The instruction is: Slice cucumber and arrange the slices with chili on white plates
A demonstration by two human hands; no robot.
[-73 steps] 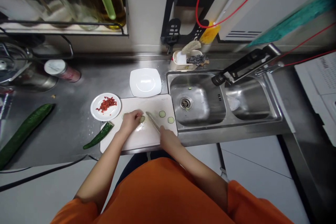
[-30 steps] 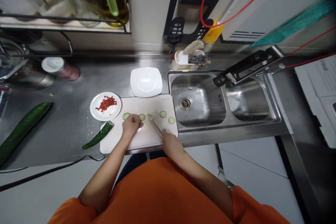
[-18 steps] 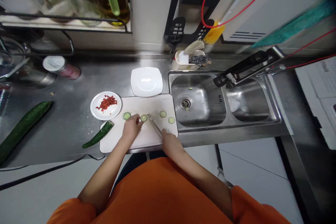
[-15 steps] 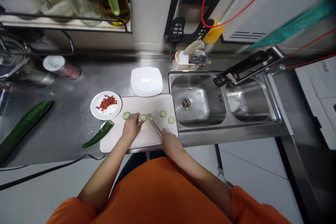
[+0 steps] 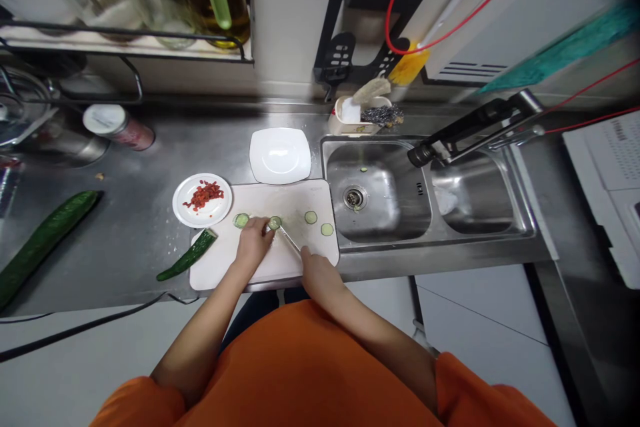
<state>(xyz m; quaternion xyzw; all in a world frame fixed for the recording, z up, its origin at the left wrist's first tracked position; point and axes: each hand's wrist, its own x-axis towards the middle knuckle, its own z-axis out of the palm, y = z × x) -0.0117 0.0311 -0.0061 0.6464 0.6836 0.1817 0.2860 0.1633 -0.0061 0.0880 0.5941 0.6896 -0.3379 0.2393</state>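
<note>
On the white cutting board [image 5: 223,267], my left hand [image 5: 254,240] has its fingers pinched at the edge of a round cucumber slice [image 5: 275,222]. My right hand [image 5: 321,275] grips a slim knife [image 5: 291,238], whose tip meets that slice; the exact contact is too small to make out. More slices [image 5: 241,220] lie left of my left hand, and two single ones, a slice [image 5: 311,217] and another slice [image 5: 327,229], rest on the board's right side. A cut cucumber piece [image 5: 187,257] lies across the board's left edge.
Behind the board stand a white plate [image 5: 280,155] and a small plate [image 5: 180,203] with chopped red bits [image 5: 206,195]. A whole cucumber [image 5: 47,240] lies far left, near a red-labelled jar [image 5: 120,127]. A double sink [image 5: 380,213] with a black faucet [image 5: 460,127] is at right.
My right hand has moved slightly left, bringing the knife tip from beside the cucumber slice onto it. My left hand has shifted slightly right, with its fingers at the slice.
</note>
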